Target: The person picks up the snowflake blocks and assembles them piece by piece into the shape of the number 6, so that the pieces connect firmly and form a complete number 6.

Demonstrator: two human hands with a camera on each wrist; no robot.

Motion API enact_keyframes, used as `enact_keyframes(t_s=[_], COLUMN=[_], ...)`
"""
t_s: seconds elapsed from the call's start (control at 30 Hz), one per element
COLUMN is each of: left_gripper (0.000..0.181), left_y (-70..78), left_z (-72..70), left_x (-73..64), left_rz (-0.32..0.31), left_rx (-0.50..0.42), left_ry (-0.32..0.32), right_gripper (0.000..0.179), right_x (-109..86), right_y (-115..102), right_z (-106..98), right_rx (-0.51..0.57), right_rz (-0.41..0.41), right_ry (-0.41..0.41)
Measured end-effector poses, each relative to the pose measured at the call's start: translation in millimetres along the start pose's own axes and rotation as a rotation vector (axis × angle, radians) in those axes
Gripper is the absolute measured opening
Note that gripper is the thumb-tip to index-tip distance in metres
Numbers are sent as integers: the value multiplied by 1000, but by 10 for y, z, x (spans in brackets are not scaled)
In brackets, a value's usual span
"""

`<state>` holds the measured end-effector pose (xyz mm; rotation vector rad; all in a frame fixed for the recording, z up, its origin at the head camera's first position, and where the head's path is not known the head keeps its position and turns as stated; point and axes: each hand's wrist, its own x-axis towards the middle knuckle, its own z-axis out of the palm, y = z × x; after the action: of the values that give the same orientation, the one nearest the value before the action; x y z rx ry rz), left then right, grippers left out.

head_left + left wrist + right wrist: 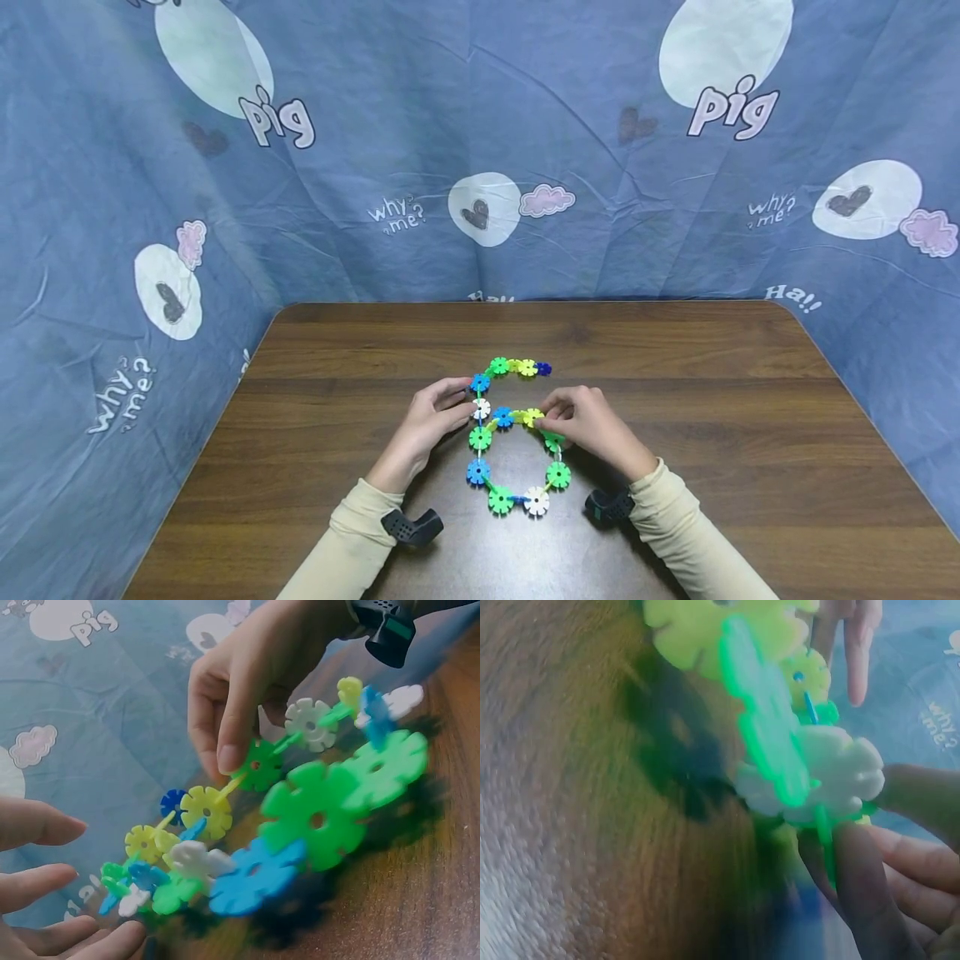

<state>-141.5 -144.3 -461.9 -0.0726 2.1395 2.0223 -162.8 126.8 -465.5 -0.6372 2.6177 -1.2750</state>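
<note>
A chain of linked plastic snowflake discs (pixel 477 472) in green, blue, yellow and white lies on the wooden table, shaped like a figure 6. My right hand (pixel 591 423) pinches a green snowflake disc (pixel 553 442) at the upper right of the loop, beside a yellow disc (pixel 532 417). Its thumb and fingers also show by the white disc (pixel 847 769) in the right wrist view. Left of the chain, my left hand (pixel 423 427) is spread near a white disc (pixel 482 408); in the left wrist view its fingers (pixel 45 825) stand apart from the pieces.
The brown wooden table (pixel 337 350) extends round the chain on all sides. Behind it hangs a blue printed cloth (pixel 420 100). At the chain's far end sits a dark blue disc (pixel 543 369). Black bands (pixel 412 527) are on both wrists.
</note>
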Motion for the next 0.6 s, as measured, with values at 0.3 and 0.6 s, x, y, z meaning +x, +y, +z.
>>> enact_keyframes(t_s=[0.3, 0.6], left_gripper=[54, 57], left_y=[10, 63], left_z=[23, -25], left_x=[-16, -33], left_rz=[-38, -28], left_rx=[-109, -2], left_ry=[-79, -88], right_gripper=[16, 23], right_x=[14, -19], right_y=[27, 6], right_z=[-51, -133], right_rx=[-44, -71], right_rz=[47, 74], right_ry=[80, 65])
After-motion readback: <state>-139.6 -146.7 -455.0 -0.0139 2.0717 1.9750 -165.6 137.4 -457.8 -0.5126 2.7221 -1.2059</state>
